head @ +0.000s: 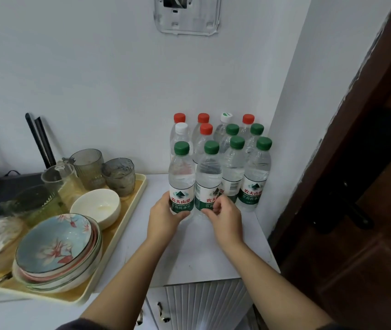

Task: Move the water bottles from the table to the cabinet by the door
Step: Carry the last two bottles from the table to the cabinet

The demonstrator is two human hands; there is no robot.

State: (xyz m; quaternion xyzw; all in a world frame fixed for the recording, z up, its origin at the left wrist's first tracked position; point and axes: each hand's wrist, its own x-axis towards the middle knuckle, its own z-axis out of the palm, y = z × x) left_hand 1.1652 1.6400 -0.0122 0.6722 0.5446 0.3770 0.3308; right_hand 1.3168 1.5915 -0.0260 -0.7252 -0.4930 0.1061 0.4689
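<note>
Several clear water bottles with green, red and white caps stand packed in the back right corner of the white cabinet top [189, 253], against the wall. My left hand [163, 217] grips the front-left green-capped bottle [182, 177] low on its label. My right hand [225, 217] curls its fingers round the lower label of the green-capped bottle [208, 177] beside it. Both bottles stand upright on the cabinet top. Two more green-capped bottles [255, 177] stand to their right.
A cream tray [127, 220] on the left holds stacked floral bowls [58, 251], a white bowl [96, 206] and several glass cups [118, 175]. A dark wooden door [361, 210] stands at the right. Cabinet doors with handles [163, 313] lie below.
</note>
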